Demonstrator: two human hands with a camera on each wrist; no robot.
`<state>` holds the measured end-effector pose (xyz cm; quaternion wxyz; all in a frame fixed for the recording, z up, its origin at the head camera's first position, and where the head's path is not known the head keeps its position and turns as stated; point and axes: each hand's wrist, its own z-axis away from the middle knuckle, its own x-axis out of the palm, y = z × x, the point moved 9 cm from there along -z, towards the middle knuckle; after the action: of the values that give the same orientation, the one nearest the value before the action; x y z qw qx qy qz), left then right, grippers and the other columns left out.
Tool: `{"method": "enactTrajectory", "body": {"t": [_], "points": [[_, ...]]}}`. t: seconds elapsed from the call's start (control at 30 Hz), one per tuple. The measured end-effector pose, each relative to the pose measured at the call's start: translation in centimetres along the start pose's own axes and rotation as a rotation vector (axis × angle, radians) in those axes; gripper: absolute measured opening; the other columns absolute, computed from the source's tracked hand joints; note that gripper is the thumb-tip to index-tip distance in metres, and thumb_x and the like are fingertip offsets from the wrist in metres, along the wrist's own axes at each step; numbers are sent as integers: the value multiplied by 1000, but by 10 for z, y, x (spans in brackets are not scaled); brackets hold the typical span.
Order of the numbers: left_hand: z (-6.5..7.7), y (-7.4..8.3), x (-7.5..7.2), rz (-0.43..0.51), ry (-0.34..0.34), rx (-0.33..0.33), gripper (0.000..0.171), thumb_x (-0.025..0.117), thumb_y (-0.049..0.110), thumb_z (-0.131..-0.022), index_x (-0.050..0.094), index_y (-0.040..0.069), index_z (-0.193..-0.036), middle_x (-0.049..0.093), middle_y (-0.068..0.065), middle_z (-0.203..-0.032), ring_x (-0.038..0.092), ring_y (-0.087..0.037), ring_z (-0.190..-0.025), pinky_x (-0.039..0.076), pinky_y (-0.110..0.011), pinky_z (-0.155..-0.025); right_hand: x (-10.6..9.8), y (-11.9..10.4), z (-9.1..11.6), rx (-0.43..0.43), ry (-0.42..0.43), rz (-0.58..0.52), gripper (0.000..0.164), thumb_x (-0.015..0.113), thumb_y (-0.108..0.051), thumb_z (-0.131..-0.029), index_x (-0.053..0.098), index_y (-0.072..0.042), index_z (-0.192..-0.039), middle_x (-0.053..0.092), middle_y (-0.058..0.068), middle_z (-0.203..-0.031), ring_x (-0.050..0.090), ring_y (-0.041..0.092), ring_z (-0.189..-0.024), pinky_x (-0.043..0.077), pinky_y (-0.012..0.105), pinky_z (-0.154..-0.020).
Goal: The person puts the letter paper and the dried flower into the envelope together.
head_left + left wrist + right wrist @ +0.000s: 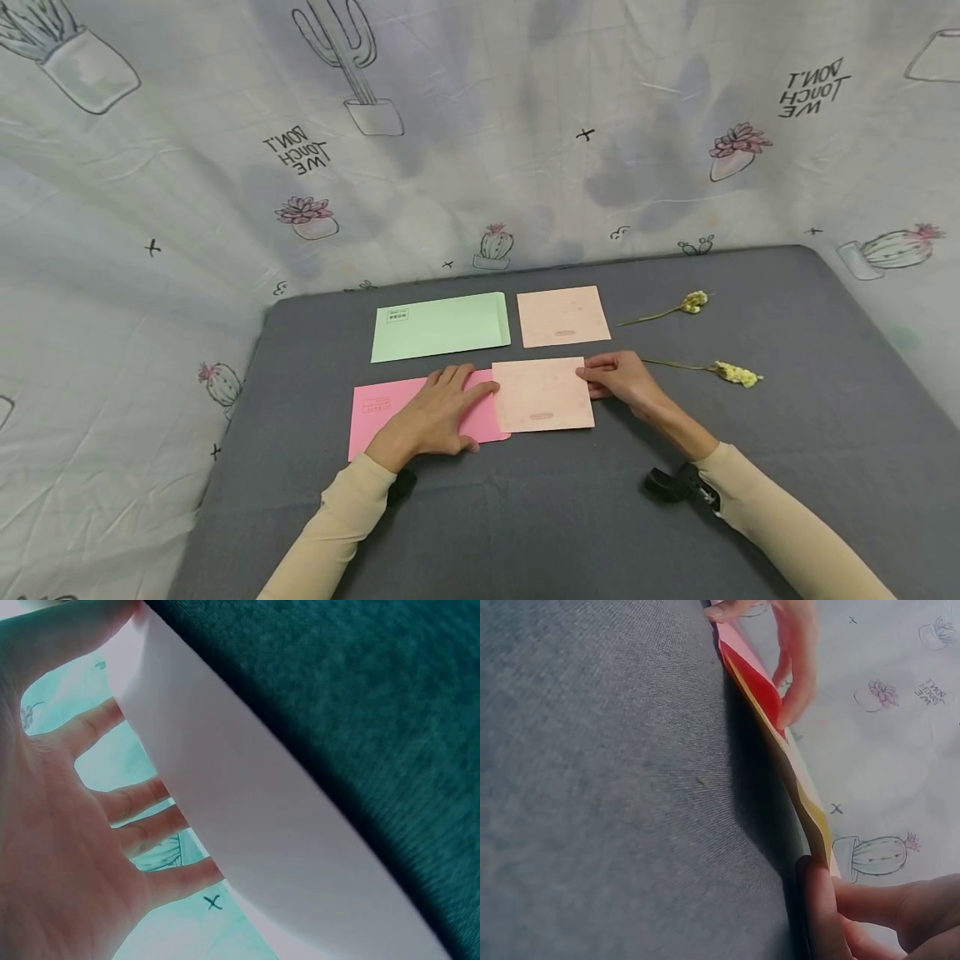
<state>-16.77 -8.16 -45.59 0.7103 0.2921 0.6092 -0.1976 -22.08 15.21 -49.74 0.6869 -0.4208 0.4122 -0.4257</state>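
My right hand (618,379) pinches the right edge of a pale peach card (543,396), thumb and fingers on either side of it. The card's left end overlaps the right end of a pink envelope (382,408). In the right wrist view the envelope's mouth gapes, its red inside (757,686) showing beside the card (784,754). My left hand (438,417) rests on the pink envelope with fingers spread, index tip by the card's left edge and thumb at the lower edge. How far the card sits inside is hard to tell.
Behind lie a green envelope (442,329) and a second peach card (564,317). Two stems with yellow flowers, one farther back (693,302) and one nearer (737,373), lie to the right. Grey cloth (525,525) covers the table; a printed curtain (480,167) hangs behind.
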Motion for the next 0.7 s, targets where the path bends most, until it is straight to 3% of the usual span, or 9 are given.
{"method": "enactTrajectory", "body": {"t": [0.23,0.5,0.6,0.7], "points": [[0,0,1,-13,3,2,84,85,44,-69,49,22,-141,44,-17,-138,42,-34,-125,34,-54,-105,4,3,3,12,-11,-4,35,67,-6,-92,60,19,-115,70,7,-80,66,7,-62,57,25,-63],[0,-1,5,-27,-3,2,84,85,45,-69,48,22,-141,43,-16,-139,41,-33,-126,33,-53,-106,9,-5,2,-49,33,49,34,69,-7,-91,62,17,-114,71,15,-82,66,11,-60,58,28,-60],[0,-2,6,-27,-7,-2,84,85,45,-69,48,22,-141,43,-17,-139,41,-33,-127,33,-53,-106,10,-6,6,-51,11,23,42,66,-8,-93,55,16,-125,69,22,-92,68,14,-67,58,29,-64],[0,-2,6,-25,-3,0,84,85,45,-69,48,22,-141,43,-17,-139,41,-34,-126,33,-54,-105,10,-6,11,-20,-37,-48,50,60,-10,-97,43,15,-137,63,31,-113,71,18,-82,58,31,-73]]}}
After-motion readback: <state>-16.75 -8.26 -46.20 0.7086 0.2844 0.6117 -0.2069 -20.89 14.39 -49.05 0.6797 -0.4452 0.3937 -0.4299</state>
